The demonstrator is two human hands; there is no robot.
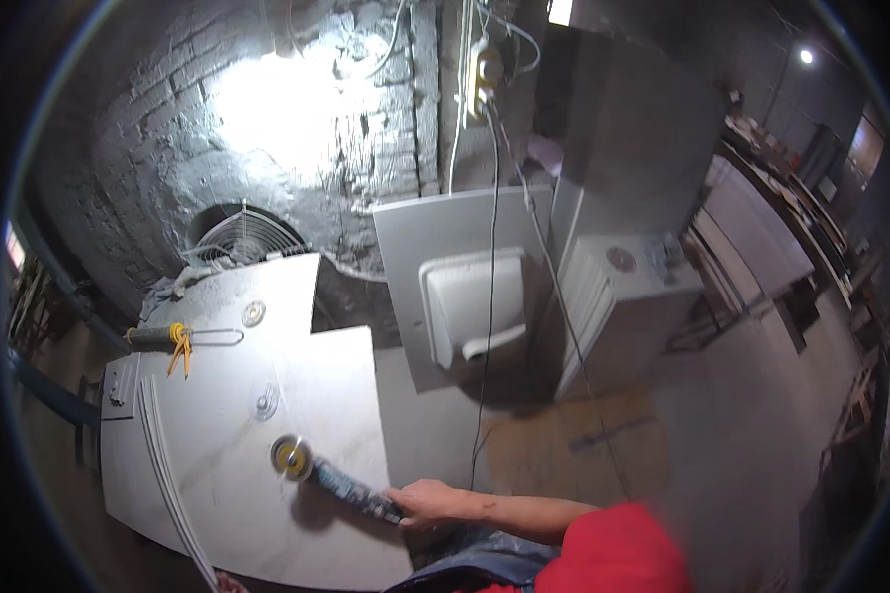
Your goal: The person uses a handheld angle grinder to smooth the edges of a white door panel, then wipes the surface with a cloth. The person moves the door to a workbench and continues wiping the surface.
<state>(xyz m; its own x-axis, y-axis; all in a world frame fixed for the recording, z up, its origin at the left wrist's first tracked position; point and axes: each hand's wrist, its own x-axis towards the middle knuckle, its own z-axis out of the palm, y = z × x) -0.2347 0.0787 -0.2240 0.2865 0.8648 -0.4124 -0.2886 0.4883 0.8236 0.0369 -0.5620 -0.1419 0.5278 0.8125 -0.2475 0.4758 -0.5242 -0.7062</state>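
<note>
My right hand (423, 504) is wrapped round the rear end of an angle grinder (348, 488), its arm reaching in from the right out of a red sleeve. The grinder's round cutting disc (292, 458), yellow at the centre, points left over a white board (237, 474). At the lower edge, only a little of my left hand (230, 583) shows, closed at the near end of some long thin white strips (168, 469). Those strips lie along the left side of the board. Beyond the disc sits a small round clear piece (264, 402).
A caulking gun (180, 338) and a round disc (254, 313) lie farther back on the board. Behind it are a caged fan (245, 237) and a brick wall. A panel with a moulded white basin (473, 306) leans nearby. Dark cords (492, 257) hang from a power outlet (485, 74).
</note>
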